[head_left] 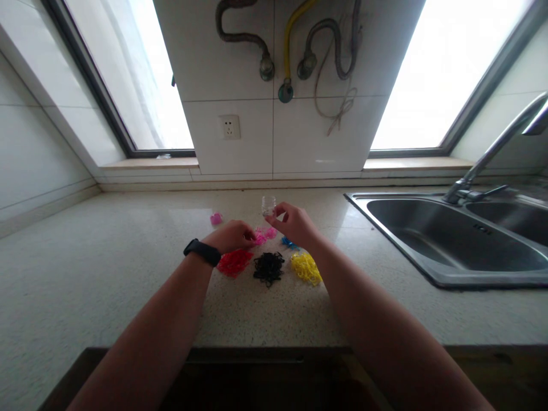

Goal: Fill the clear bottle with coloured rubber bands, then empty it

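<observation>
My right hand (295, 221) grips a small clear jar (269, 204) by its side, tilted or upright I cannot tell. At the left edge of a pile of pink rubber bands (266, 234), my left hand (234, 234) has its fingers curled together; what lies between the fingertips is hidden. Nearer to me lie a red pile (234, 262), a black pile (269, 268) and a yellow pile (305, 268) of similar bands. A small blue pile (289, 243) shows partly behind my right wrist. A pink cap (216, 218) rests beyond my left hand.
The speckled counter (128, 274) runs back to a tiled wall with a socket (230, 127) and hoses. At the right is a steel sink (428, 240) with a tap (492, 154). The counter's front edge (265, 346) lies below my forearms.
</observation>
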The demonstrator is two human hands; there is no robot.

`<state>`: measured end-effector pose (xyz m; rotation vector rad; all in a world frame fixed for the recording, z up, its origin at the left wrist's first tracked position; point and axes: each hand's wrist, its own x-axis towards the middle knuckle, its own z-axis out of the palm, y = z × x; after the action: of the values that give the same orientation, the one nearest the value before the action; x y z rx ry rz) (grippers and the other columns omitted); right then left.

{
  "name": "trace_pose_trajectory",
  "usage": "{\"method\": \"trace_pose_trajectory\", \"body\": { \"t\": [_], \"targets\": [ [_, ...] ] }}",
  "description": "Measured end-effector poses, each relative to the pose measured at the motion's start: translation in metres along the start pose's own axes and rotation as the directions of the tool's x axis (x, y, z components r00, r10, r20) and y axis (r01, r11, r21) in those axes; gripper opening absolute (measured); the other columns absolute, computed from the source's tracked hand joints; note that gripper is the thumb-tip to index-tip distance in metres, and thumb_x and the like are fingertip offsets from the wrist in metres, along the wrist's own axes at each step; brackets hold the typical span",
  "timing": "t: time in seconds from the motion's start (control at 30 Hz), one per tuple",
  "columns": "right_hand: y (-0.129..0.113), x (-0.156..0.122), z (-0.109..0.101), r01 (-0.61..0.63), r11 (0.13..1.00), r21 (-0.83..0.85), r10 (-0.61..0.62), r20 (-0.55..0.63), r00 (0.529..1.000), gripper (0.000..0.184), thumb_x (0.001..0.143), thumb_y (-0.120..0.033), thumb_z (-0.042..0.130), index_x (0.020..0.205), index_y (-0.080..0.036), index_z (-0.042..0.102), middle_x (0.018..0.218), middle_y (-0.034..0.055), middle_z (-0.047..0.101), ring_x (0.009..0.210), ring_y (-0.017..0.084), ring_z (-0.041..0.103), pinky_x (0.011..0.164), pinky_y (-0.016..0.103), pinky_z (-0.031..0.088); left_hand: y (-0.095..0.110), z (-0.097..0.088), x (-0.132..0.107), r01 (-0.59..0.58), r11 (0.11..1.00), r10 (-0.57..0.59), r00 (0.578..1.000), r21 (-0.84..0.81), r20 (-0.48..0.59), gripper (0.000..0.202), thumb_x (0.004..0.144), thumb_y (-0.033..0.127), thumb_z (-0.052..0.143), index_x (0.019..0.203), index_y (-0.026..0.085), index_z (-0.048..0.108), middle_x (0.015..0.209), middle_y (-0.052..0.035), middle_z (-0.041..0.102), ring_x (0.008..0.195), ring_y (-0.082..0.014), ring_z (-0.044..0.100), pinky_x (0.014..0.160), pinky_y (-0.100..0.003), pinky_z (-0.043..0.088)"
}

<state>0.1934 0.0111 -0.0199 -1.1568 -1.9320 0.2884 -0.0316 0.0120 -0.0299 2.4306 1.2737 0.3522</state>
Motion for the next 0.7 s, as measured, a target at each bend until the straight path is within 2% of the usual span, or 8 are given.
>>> {"method": "trace_pose_trajectory", "body": {
  "t": [0.23,0.37,0.57,0.7],
  "targets": [
    [0.001,-0.001,-0.001,0.011,1.000,0.005,-0.011,-0.009,1.000,0.036,0.081,-0.055,0.064,0.088,-0.020,0.066,0.070,0.0005,0.062,0.062,0.013,0.052,0.061,0.025,0.035,0.001,-0.008,-0.003,-0.008,1.000,0.008,0.999,0.017,0.044,0.028,0.089,0.038,0.056,0.093,0.019,0.076,0.084,-0.0047,0.075,0.073,-0.0154,0.062,0.070,-0.025,0.040],
    [0.001,-0.001,-0.001,0.018,1.000,0.005,-0.018,-0.008,1.000,0.035,0.081,-0.055,0.064,0.087,-0.020,0.066,0.069,0.0003,0.061,0.061,0.013,0.051,0.061,0.025,0.035,-0.004,-0.013,-0.006,-0.015,0.999,0.013,0.998,0.028,0.068,0.026,0.087,0.033,0.060,0.104,0.021,0.075,0.094,-0.0053,0.075,0.081,-0.0162,0.064,0.073,-0.025,0.042],
    [0.001,-0.001,-0.002,0.016,1.000,0.009,-0.016,-0.001,1.000,0.036,0.081,-0.055,0.064,0.088,-0.020,0.066,0.070,0.0005,0.061,0.062,0.013,0.051,0.062,0.026,0.035,-0.010,-0.012,-0.005,-0.009,0.999,0.005,0.997,0.043,0.078,0.027,0.079,0.032,0.069,0.102,0.019,0.074,0.087,-0.0040,0.074,0.075,-0.0149,0.062,0.070,-0.024,0.041],
    [0.002,0.000,-0.003,0.012,1.000,0.014,-0.012,-0.003,1.000,0.035,0.081,-0.054,0.065,0.088,-0.020,0.066,0.069,0.0006,0.061,0.062,0.013,0.051,0.062,0.026,0.036,-0.007,-0.009,-0.003,-0.027,0.997,0.023,0.998,0.077,0.060,0.023,0.080,0.034,0.069,0.096,0.019,0.075,0.084,-0.0038,0.073,0.072,-0.0148,0.060,0.067,-0.025,0.040]
  ]
}}
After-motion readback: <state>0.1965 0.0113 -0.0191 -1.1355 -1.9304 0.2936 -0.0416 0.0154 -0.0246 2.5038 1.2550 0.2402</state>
